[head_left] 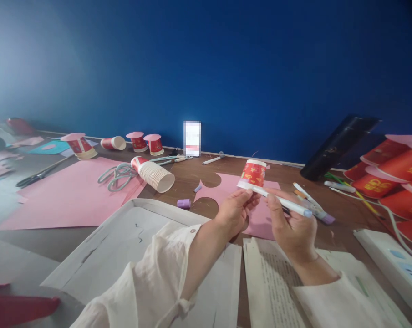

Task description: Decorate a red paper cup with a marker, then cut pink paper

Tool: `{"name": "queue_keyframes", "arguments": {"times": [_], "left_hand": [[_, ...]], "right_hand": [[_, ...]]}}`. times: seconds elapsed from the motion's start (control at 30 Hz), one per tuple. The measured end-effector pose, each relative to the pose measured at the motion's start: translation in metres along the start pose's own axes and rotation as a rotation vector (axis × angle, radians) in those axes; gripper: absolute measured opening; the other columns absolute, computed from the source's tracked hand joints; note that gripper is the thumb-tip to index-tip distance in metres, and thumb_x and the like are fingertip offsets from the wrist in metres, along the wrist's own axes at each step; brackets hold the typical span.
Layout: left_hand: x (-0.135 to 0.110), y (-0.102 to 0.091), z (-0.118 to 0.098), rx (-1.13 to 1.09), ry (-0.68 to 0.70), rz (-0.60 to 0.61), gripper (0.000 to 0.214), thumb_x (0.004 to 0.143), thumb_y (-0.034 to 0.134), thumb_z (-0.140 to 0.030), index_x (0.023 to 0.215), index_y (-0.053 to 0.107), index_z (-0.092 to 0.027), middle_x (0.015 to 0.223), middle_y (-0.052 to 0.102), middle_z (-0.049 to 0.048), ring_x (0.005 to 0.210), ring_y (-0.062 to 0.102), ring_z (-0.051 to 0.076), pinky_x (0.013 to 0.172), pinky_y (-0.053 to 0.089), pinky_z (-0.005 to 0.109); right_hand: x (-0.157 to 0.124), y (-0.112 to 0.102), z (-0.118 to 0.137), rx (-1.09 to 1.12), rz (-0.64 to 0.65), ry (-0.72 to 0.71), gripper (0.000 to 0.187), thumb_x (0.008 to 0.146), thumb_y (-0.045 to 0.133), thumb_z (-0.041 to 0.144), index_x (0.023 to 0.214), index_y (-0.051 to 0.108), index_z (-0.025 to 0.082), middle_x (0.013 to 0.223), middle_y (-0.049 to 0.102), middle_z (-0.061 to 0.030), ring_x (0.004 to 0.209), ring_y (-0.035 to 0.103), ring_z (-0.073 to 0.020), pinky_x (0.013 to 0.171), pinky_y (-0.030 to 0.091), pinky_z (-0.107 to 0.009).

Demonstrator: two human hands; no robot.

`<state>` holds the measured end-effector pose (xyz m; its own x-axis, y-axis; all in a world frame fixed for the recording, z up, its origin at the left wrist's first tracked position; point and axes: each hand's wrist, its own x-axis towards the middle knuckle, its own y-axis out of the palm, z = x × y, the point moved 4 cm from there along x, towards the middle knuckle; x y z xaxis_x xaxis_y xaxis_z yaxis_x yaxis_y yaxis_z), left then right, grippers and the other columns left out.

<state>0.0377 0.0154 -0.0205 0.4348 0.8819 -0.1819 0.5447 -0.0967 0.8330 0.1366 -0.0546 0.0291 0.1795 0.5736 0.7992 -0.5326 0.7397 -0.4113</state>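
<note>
My left hand (233, 213) pinches the lower rim of a red paper cup (253, 173) with a white edge and yellow prints. The cup is bottom up and slightly tilted above a pink paper sheet. In my right hand (292, 230) is a white marker (287, 203) with a pale blue end, its front end at the cup's lower rim. My fingers and the marker hide part of that rim. Below lies the pink sheet (209, 195) with round cut-outs. A purple marker cap (184, 203) lies to the left of my left hand.
Left are stacked paper cups (154, 175), a grey-green cord (115, 176), a large pink sheet (72, 196) and scissors (38, 175). A phone (192, 139) leans on the blue wall. Right are loose markers (310, 200), a black cylinder (335, 148), red cups (397, 177) and a power strip (390, 259).
</note>
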Motion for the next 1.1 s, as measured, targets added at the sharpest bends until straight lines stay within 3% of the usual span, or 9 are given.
{"name": "queue_keyframes", "arguments": {"times": [0.33,1.1], "left_hand": [[0.0006,-0.0006,-0.0005,-0.006,0.007,-0.005,0.011,0.073,0.079,-0.016,0.075,0.070,-0.010,0.076,0.070,0.0060,0.074,0.066,0.013,0.092,0.050,0.031],[0.0008,-0.0024,0.0001,-0.017,-0.023,-0.037,0.005,0.081,0.068,-0.012,0.077,0.070,-0.009,0.076,0.071,0.0075,0.075,0.068,0.014,0.092,0.052,0.031]], "right_hand": [[-0.0015,0.0004,-0.0026,-0.048,-0.011,0.014,0.020,0.094,0.057,0.031,0.100,0.072,0.019,0.092,0.076,-0.0084,0.088,0.071,-0.0241,0.084,0.054,-0.041],[0.0000,0.0016,-0.0029,-0.066,-0.019,0.013,0.024,0.095,0.056,0.033,0.097,0.073,0.017,0.090,0.076,-0.0092,0.086,0.071,-0.0237,0.081,0.054,-0.040]]}}
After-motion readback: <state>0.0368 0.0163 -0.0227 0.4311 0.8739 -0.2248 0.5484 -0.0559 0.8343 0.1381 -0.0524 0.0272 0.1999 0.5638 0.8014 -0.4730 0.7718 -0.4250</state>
